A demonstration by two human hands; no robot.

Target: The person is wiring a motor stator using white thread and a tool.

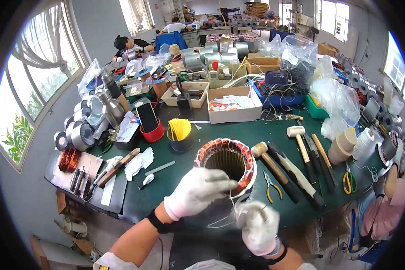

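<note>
A motor stator (247, 168) stands upright on the green bench, with red-orange copper windings round its top rim and white lacing on them. My left hand (198, 191), in a white glove, rests over the near left of the rim, its fingers pressed together on the winding. Just in front of the stator, my gloved right hand (258, 227) is closed, with its fingertips pinching a thin white cord (231, 195). The cord runs up from there to the stator's near edge, and a slack loop hangs between the hands. My left fingers hide part of the near rim.
Right of the stator lie pliers (272, 185), a mallet (274, 168), more hammers and green-yellow scissors (348, 180). A cup of yellow strips (180, 130), a phone (146, 116) and a carton (235, 105) stand behind. Other people sit at far left and right.
</note>
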